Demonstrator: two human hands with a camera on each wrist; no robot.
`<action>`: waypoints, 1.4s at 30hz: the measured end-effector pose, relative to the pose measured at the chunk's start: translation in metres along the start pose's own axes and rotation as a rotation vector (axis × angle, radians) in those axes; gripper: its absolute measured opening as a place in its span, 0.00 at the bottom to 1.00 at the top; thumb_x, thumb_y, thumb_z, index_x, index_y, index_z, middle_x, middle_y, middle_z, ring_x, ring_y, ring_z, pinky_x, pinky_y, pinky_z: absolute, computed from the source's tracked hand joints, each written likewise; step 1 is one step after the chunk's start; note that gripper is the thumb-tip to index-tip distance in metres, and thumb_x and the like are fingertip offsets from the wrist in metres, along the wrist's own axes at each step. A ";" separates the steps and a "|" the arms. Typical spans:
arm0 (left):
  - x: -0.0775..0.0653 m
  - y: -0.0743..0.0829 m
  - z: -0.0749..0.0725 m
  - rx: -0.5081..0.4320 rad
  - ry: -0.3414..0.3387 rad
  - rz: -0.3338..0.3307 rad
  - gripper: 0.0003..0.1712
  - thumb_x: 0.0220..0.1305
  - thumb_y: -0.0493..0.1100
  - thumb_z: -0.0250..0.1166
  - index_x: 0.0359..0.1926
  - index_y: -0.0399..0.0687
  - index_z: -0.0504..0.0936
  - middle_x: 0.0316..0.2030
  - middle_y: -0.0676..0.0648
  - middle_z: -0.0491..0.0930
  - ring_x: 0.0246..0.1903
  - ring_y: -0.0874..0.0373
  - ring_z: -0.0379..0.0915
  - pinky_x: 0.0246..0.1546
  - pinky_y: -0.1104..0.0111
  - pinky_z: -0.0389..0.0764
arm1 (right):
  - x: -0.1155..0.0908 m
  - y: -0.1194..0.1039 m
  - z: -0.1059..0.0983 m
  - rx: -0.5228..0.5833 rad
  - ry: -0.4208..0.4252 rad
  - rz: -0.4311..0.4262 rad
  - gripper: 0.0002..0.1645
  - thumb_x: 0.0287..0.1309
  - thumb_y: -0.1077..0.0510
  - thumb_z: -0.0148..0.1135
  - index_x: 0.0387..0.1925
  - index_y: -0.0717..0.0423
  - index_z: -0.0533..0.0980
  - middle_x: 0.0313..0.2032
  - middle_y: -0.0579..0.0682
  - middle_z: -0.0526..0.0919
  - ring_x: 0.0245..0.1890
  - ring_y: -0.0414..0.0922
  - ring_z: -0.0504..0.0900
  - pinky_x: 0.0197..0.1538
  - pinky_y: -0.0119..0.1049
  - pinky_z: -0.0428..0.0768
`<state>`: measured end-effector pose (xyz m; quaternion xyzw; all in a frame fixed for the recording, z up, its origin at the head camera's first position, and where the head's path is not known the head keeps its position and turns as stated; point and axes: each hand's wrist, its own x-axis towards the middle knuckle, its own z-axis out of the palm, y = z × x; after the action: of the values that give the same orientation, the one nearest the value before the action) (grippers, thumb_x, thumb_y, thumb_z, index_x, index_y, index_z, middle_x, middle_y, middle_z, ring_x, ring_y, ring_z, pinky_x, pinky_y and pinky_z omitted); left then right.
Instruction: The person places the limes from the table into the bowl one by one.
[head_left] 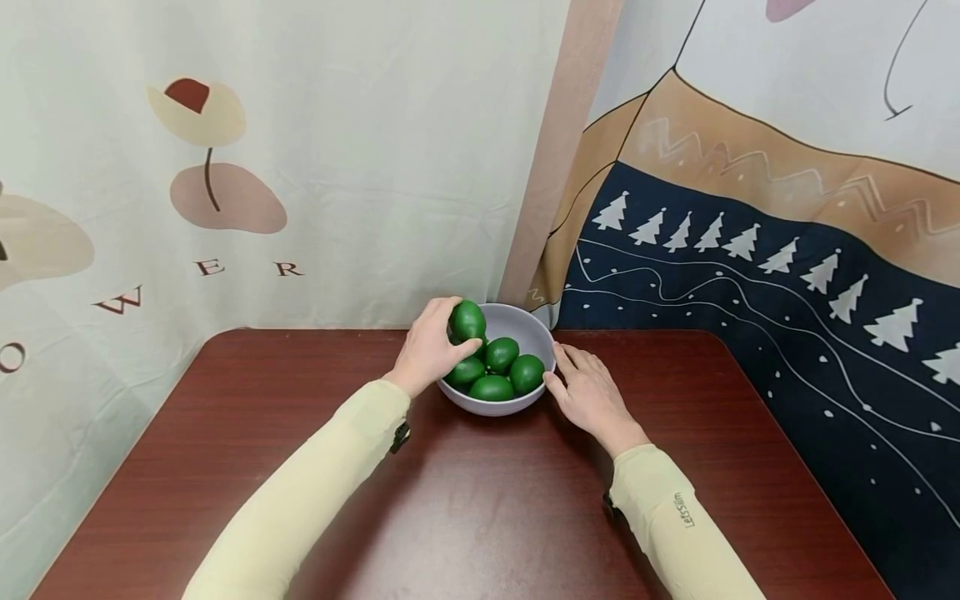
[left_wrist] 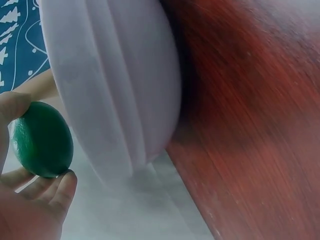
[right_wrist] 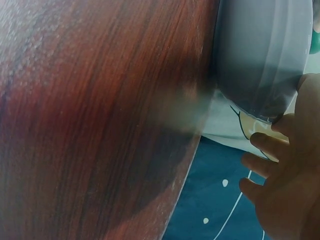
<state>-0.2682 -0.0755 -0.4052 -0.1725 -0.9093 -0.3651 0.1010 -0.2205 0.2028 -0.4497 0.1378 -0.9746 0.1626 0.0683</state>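
Observation:
A light purple-grey bowl stands near the far edge of the table, with several smooth green limes lying in it. My left hand pinches one lime between thumb and fingertips at the left side of the bowl, raised above the others. The palm side of this hand and the lime's underside show in the left wrist view. On the other side, my right hand rests at the bowl's right rim, its thumb and index fingertip at the wall and the other fingers fairly straight.
The reddish-brown wooden table runs back to a pale curtain with printed flower shapes. To the right hangs a dark blue cloth with white trees. A black strap sits at the left sleeve cuff.

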 end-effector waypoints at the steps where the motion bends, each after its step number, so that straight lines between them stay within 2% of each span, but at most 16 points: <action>1: 0.001 0.002 0.001 0.003 -0.007 -0.006 0.40 0.62 0.51 0.73 0.71 0.44 0.70 0.65 0.41 0.71 0.60 0.45 0.73 0.62 0.50 0.75 | 0.000 0.000 0.000 -0.001 0.001 -0.001 0.38 0.77 0.44 0.50 0.78 0.58 0.60 0.73 0.62 0.67 0.73 0.62 0.64 0.77 0.58 0.56; 23: 0.028 0.023 0.024 0.070 -0.128 -0.117 0.42 0.63 0.56 0.72 0.71 0.41 0.69 0.63 0.40 0.72 0.58 0.44 0.74 0.60 0.52 0.77 | 0.000 0.001 -0.002 0.008 -0.011 0.004 0.38 0.77 0.43 0.49 0.79 0.58 0.60 0.74 0.62 0.66 0.74 0.62 0.63 0.77 0.58 0.56; 30: 0.035 0.024 0.033 0.138 -0.157 -0.164 0.41 0.61 0.59 0.72 0.69 0.45 0.71 0.60 0.43 0.74 0.55 0.47 0.75 0.56 0.53 0.78 | 0.000 0.000 -0.002 0.018 -0.024 0.016 0.38 0.77 0.43 0.48 0.79 0.57 0.59 0.74 0.61 0.65 0.75 0.62 0.62 0.78 0.58 0.55; 36: 0.041 0.026 0.036 0.144 -0.164 -0.170 0.38 0.62 0.56 0.73 0.65 0.43 0.73 0.55 0.41 0.75 0.53 0.46 0.75 0.56 0.53 0.77 | 0.000 0.001 0.000 0.009 -0.019 0.016 0.38 0.77 0.43 0.48 0.79 0.57 0.59 0.74 0.61 0.66 0.74 0.62 0.63 0.77 0.57 0.55; 42: 0.048 0.026 0.041 0.136 -0.182 -0.192 0.39 0.63 0.55 0.73 0.67 0.39 0.71 0.57 0.39 0.74 0.55 0.44 0.74 0.59 0.52 0.76 | 0.001 0.001 0.000 0.008 -0.005 0.007 0.38 0.77 0.43 0.50 0.78 0.58 0.61 0.73 0.61 0.67 0.74 0.62 0.64 0.77 0.57 0.56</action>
<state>-0.3051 -0.0177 -0.4034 -0.1100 -0.9497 -0.2933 -0.0056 -0.2217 0.2033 -0.4498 0.1350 -0.9746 0.1663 0.0649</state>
